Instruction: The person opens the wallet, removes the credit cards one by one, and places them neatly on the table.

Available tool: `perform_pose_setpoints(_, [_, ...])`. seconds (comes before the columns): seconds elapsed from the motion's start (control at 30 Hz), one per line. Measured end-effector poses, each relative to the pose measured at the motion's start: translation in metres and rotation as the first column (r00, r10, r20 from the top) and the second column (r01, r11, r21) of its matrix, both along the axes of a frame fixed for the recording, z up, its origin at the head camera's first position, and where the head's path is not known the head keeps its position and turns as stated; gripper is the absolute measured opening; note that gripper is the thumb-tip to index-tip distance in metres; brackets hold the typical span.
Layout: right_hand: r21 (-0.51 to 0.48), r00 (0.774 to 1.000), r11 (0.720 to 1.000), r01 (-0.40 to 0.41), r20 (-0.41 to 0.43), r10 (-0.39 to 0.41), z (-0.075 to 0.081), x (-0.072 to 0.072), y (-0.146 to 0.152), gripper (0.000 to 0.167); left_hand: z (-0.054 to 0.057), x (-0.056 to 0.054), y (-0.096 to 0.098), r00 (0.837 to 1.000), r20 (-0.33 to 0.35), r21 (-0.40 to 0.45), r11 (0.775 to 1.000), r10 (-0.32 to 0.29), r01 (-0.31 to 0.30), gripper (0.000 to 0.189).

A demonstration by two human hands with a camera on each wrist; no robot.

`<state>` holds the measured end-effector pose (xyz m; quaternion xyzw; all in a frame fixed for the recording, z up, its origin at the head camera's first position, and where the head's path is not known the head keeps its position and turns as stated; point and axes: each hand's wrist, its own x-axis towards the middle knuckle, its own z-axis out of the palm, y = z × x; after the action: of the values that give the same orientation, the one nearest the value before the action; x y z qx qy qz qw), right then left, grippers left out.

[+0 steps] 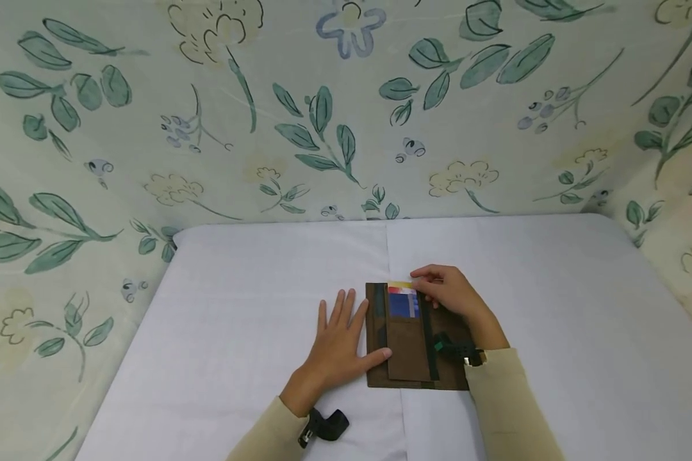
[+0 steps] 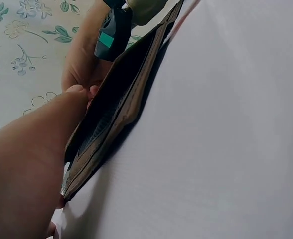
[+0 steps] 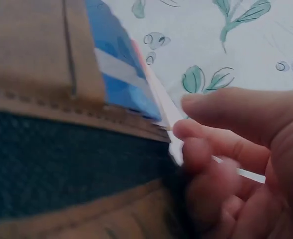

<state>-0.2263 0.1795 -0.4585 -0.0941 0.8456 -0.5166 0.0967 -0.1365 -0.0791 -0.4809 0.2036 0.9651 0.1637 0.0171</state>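
A brown wallet [image 1: 406, 355] with dark bands lies open on the white-covered table. A blue card [image 1: 403, 305] with a red, yellow and white top part sits partly inside a slot at the wallet's upper middle. My left hand [image 1: 334, 349] lies spread at the wallet's left side, its thumb stretched over the brown panel. Beside the card's upper right corner is my right hand [image 1: 452, 291], fingers loosely bent. In the right wrist view, thumb and index fingertips are right by the edge of the card [image 3: 119, 55] without gripping it. The left wrist view shows the wallet [image 2: 131, 99] edge-on, its pocket gaping.
A white cloth [image 1: 254, 333] covers the table. Behind it hangs a floral curtain [image 1: 323, 192], which also runs along both sides. A black wrist camera [image 1: 331, 425] sits on the left wrist, and another [image 1: 452, 347] overlaps the wallet's right part.
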Motion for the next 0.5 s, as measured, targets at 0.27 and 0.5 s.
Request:
perform_pose_setpoints(0.27, [0.027,0.996,0.997,0.074,0.038,-0.075,-0.0098,0.0033,-0.0013,0.031,-0.0044,0.0037,-0.0007,0.997,-0.071,-0.031,0.999,-0.024,0.022,0.109])
perform_pose_setpoints(0.5, [0.071,0.997,0.995,0.077,0.008,-0.078,-0.0078,0.0038,-0.0032,0.030,-0.0048,0.0027,-0.0005,0.996,-0.087,-0.055,0.998,-0.023,0.018,0.111])
